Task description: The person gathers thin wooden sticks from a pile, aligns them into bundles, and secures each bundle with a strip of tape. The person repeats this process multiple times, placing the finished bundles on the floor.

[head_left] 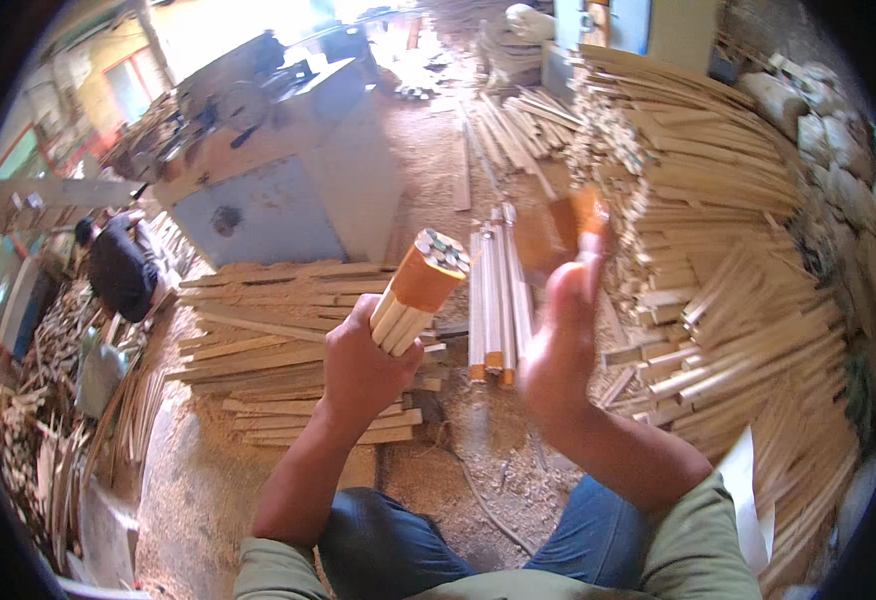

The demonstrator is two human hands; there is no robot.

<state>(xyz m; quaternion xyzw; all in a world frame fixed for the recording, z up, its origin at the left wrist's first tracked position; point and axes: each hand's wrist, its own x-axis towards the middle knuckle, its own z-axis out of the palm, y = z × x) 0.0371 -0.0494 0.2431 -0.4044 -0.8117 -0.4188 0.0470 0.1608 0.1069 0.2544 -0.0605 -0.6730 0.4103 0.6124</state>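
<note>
My left hand [370, 352] is closed round a bundle of round wooden sticks [401, 325], held tilted up and to the right. Brown tape [428, 285] wraps the bundle's upper end, where the cut stick ends show. To the right, my raised right hand [563, 345] grips a roll of brown adhesive tape [585, 212], smeared by motion. A brown, see-through sheet of it shows left of the fingers, apart from the bundle. Between my hands and farther off lie taped bundles of sticks [496, 300], side by side.
Wooden strips [258, 330] are stacked at the left, and a large pile of sticks [728, 170] fills the right side. A grey machine cabinet [268, 210] stands at the far left. A person in dark clothing [123, 270] bends over beyond the left stack. Sawdust and a cable [483, 505] lie near my knees.
</note>
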